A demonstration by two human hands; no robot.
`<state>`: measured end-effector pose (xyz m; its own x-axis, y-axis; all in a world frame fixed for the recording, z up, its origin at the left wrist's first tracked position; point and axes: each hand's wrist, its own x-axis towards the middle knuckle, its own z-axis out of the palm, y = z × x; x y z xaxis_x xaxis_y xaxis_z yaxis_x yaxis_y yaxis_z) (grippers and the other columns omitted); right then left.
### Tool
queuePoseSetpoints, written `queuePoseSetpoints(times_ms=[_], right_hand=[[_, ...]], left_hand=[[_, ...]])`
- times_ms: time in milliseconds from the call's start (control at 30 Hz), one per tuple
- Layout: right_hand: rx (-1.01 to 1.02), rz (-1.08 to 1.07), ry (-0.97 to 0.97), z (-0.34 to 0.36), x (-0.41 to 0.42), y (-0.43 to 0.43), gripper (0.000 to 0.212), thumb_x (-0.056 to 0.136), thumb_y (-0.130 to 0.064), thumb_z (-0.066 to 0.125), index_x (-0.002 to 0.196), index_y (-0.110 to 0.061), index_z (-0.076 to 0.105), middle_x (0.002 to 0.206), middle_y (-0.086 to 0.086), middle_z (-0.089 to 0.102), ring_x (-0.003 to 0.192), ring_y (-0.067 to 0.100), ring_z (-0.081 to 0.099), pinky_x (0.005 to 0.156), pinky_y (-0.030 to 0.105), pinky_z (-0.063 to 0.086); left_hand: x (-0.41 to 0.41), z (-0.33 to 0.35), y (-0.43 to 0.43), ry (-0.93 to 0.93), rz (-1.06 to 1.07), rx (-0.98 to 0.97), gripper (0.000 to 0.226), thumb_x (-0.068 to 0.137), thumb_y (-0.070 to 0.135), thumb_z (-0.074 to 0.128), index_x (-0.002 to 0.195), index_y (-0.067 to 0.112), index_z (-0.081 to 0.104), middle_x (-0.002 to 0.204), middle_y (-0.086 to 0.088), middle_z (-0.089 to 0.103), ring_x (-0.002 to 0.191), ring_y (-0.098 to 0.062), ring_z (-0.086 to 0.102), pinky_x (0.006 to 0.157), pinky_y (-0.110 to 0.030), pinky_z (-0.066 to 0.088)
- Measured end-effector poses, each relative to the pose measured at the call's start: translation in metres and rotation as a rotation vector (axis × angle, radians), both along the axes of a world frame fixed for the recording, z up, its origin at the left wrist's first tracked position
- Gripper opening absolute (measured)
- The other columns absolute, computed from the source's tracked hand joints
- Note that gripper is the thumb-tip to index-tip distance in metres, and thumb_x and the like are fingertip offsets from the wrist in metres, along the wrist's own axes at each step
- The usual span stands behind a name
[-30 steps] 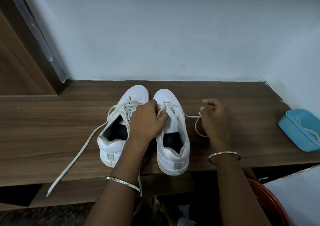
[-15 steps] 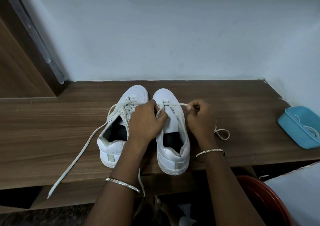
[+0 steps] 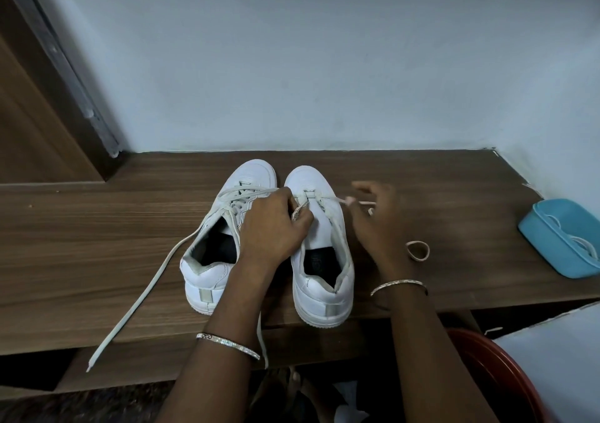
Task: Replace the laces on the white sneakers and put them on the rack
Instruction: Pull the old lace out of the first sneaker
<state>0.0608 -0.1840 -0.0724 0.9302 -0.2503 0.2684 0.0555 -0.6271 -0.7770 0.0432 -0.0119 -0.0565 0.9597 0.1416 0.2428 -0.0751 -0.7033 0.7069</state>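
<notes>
Faintly, the right sneaker (image 3: pixel 323 296) shows an insole print too dim to read. It stands mid-tabletop (image 3: pixel 97 244) beside the left sneaker (image 3: pixel 207 276); the left hand (image 3: pixel 276 228) pinches its lace (image 3: pixel 331 199) near the toe, and the blurred right hand (image 3: pixel 376 224) holds the lace's end just right.

Worktop (image 3: pixel 97 244): brown wood-grain board, matt and smooth, with fine darker streaks.
Sneakers (image 3: pixel 207 276): white, smooth leather-like uppers with a faint sheen; dark matt lining inside; duller grey heel tabs.
Laces (image 3: pixel 136 296): flat woven cloth, off-white, matt.
Tray (image 3: pixel 552 247), at 3 o'clock: light blue plastic, smooth, low sheen.
Tub (image 3: pixel 493 367), at 5 o'clock: red plastic, glossy.
Left bangle (image 3: pixel 227 344): thin metal, grainy, sparkling.
Right bangle (image 3: pixel 399 283): thin metal, smooth, polished.
Wall (image 3: pixel 324 65), at 12 o'clock: pale paint, matt.
Door frame (image 3: pixel 32 114), at 10 o'clock: brown wood finish, with a shiny strip along its edge.
</notes>
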Motion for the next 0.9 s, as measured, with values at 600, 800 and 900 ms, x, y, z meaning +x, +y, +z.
queuePoseSetpoints(times_ms=[600,800,900], right_hand=[[0.294,-0.440,0.043,0.009,0.001,-0.025,0.014,0.094,-0.011,0.056,0.097,-0.017,0.069,0.105,0.009,0.070,0.104,0.031,0.064,0.090,0.038,0.049],[0.449,-0.709,0.010,0.011,-0.005,-0.055,0.023,0.092,-0.010,0.050,0.105,-0.007,0.068,0.101,0.006,0.065,0.100,0.023,0.060,0.079,0.025,0.036],[0.214,-0.514,-0.031,0.011,-0.003,-0.042,0.022,0.079,-0.026,0.053,0.092,-0.024,0.070,0.097,0.002,0.069,0.095,0.025,0.063,0.086,0.032,0.047]], left_hand=[[-0.002,0.000,0.002,0.023,-0.018,-0.022,0.026,0.084,0.032,0.065,0.068,0.019,0.049,0.060,0.002,0.056,0.066,-0.025,0.057,0.062,-0.035,0.046],[-0.001,0.001,0.002,0.035,-0.015,-0.034,0.027,0.084,0.033,0.065,0.068,0.018,0.049,0.061,0.001,0.058,0.067,-0.025,0.058,0.061,-0.035,0.046],[-0.001,0.001,0.001,0.040,-0.014,-0.033,0.026,0.084,0.033,0.065,0.069,0.018,0.050,0.061,0.002,0.057,0.066,-0.024,0.058,0.061,-0.036,0.046]])
